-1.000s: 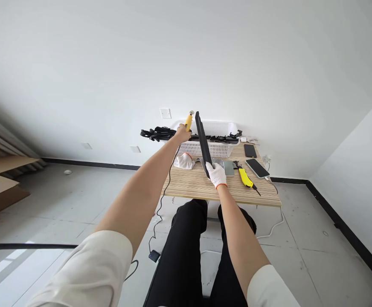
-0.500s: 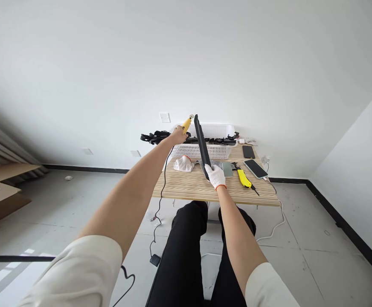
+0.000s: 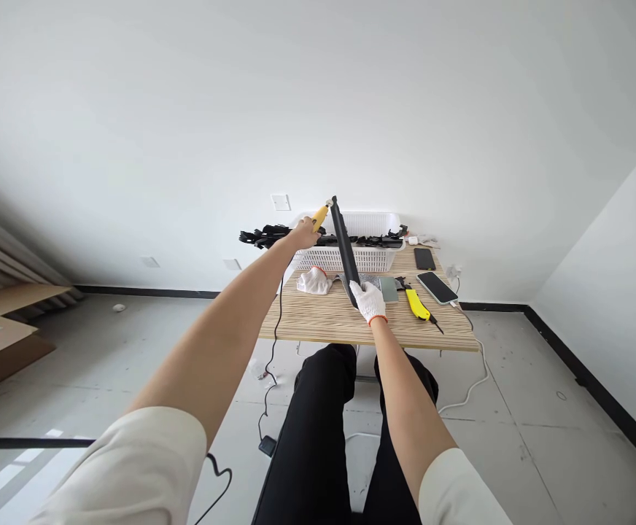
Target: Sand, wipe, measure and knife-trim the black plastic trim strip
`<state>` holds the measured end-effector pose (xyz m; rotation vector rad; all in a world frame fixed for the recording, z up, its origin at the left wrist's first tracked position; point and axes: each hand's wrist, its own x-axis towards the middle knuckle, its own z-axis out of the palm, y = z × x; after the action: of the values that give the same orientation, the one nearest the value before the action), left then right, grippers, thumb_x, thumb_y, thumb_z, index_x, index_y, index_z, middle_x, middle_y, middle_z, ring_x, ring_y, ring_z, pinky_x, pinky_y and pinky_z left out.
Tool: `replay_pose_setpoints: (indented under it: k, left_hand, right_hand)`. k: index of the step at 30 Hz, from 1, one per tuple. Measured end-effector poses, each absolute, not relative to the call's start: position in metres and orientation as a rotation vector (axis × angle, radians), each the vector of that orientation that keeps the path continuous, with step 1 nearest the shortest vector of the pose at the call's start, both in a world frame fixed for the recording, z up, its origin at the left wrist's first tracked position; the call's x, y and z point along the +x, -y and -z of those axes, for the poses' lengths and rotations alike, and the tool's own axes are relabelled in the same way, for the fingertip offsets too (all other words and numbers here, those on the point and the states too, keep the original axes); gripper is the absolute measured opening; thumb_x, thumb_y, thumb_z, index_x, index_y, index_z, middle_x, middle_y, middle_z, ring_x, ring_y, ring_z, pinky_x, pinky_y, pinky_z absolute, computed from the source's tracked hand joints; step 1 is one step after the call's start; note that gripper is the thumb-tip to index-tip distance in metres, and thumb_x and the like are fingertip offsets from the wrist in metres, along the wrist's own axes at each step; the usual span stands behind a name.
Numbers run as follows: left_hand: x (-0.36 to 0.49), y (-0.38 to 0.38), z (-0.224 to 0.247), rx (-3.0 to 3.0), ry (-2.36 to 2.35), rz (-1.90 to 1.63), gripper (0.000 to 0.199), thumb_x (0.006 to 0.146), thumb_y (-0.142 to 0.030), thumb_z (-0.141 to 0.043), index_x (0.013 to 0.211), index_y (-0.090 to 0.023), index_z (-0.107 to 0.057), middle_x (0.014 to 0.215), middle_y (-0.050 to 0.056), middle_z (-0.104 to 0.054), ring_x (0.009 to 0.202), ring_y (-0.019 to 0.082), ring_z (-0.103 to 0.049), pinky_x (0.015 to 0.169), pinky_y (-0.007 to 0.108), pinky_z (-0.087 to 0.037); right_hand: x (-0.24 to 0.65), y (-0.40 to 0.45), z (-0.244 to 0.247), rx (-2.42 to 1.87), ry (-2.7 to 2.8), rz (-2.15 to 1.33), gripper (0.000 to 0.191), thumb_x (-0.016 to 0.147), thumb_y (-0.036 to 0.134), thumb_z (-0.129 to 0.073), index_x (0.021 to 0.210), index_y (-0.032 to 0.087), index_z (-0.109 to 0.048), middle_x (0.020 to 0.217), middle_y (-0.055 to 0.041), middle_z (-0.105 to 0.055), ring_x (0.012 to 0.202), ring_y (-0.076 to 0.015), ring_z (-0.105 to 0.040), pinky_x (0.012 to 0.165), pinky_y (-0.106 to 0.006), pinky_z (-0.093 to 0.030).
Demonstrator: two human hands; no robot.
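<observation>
Table (image 3: pixel 318 321), light wood-grain top with fine dark lines. Rear: a white perforated basket (image 3: pixel 318 259). In front of it, toward the left, a crumpled white glove (image 3: pixel 313 281) with an orange edge; near the middle, a flat grey-green piece (image 3: pixel 389 289). Right of this, a yellow-handled tool (image 3: pixel 417 305), lying obliquely; beyond it, a phone (image 3: pixel 437 288), screen up, with a dark flat device (image 3: pixel 424 259) farther back.
</observation>
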<state>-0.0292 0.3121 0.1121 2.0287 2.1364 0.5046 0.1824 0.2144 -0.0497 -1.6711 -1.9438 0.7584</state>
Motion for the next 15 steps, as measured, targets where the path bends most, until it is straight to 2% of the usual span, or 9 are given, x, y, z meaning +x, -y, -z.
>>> replay_pose_setpoints:
  k: [9, 15]
  left_hand:
    - [-0.023, -0.309, -0.108, 2.266, -2.147, -0.372, 0.057, 0.096, -0.037, -0.042, 0.144, -0.009, -0.03, 0.141, 0.025, -0.043, 0.117, 0.037, -0.058, 0.093, 0.045, -0.049]
    - [-0.016, -0.301, -0.106, 2.578, -2.004, -0.268, 0.054, 0.097, -0.032, -0.038, 0.147, -0.013, -0.028, 0.141, 0.022, -0.045, 0.111, 0.037, -0.06, 0.09, 0.047, -0.05]
  right_hand:
    - [0.183, -0.206, 0.041, -1.664, 1.904, -0.791, 0.026, 0.098, 0.037, -0.058, 0.121, 0.026, -0.063, 0.129, -0.0086, -0.061, 0.11, -0.0206, -0.062, 0.092, -0.039, -0.055]
    - [0.185, -0.201, 0.036, -1.636, 1.838, -0.79, 0.029, 0.098, 0.038, -0.058, 0.123, 0.022, -0.063, 0.128, -0.0086, -0.061, 0.11, -0.0216, -0.062, 0.092, -0.04, -0.055]
